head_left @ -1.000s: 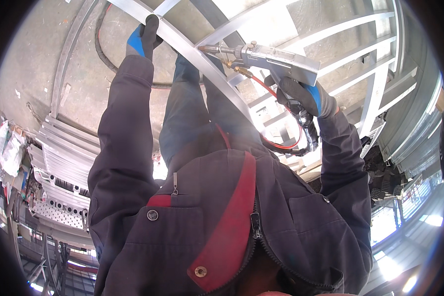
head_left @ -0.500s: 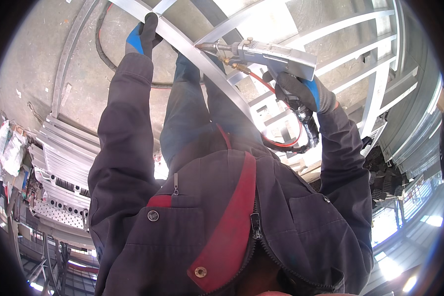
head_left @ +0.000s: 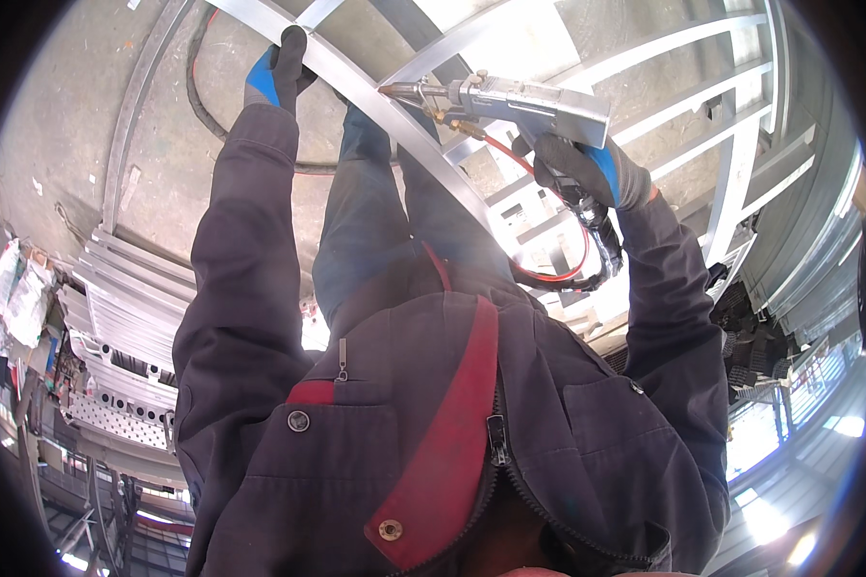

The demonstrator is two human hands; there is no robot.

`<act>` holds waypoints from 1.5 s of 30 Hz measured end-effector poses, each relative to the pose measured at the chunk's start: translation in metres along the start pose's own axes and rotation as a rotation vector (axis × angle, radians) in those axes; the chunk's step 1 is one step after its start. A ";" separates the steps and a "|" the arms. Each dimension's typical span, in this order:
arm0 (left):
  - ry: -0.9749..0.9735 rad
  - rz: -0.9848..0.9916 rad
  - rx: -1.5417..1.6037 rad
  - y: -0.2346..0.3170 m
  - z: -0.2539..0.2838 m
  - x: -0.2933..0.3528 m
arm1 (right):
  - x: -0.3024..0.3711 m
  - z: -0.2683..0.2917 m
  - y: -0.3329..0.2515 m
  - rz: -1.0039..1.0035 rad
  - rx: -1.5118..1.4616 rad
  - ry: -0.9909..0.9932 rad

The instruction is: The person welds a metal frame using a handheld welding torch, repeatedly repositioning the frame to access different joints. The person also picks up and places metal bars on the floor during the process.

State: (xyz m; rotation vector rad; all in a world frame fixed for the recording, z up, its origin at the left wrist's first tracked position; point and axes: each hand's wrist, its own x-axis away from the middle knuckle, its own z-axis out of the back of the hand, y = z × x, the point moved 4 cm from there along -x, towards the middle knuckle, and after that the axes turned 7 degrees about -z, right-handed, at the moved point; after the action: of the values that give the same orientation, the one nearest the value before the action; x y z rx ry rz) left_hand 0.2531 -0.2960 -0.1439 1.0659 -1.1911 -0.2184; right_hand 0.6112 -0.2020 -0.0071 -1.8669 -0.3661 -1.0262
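My left hand (head_left: 281, 69), in a grey and blue work glove, is closed around a square metal tube (head_left: 361, 94) of a welded frame, its thumb on top. Wrapped round the grip of a handheld welding gun (head_left: 520, 104) is my right hand (head_left: 579, 171), in a matching glove. The gun points left, its copper-coloured nozzle (head_left: 394, 89) at the tube's edge where a cross bar (head_left: 433, 58) joins it; whether it touches, I cannot tell. A red hose (head_left: 510, 154) runs from a brass fitting under the gun, and a black-wrapped cable (head_left: 601, 240) hangs below the grip.
More frame bars (head_left: 702, 91) stretch away to the right. A dark cable (head_left: 197, 87) curves over the concrete floor (head_left: 67, 115) at left. Stacked metal profiles (head_left: 135, 279) and a perforated metal piece (head_left: 115, 415) lie at lower left; dark tube ends (head_left: 741, 346) are piled at right.
My right hand and the welding gun have shifted slightly to the left, with the gun's rear a little higher. My left hand stays on the tube.
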 end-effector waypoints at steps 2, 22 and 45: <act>-0.001 0.000 0.002 0.000 0.000 0.000 | -0.003 0.003 0.003 0.056 0.014 0.017; -0.008 -0.005 0.010 -0.008 0.004 -0.004 | 0.004 0.002 0.008 0.040 0.015 0.025; -0.024 -0.018 -0.016 -0.001 0.002 0.000 | 0.015 0.004 0.029 -0.075 -0.056 -0.071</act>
State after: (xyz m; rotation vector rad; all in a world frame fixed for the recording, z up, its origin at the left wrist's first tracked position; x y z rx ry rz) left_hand 0.2524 -0.2979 -0.1448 1.0635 -1.1992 -0.2548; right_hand 0.6400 -0.2163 -0.0134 -1.9560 -0.4567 -1.0311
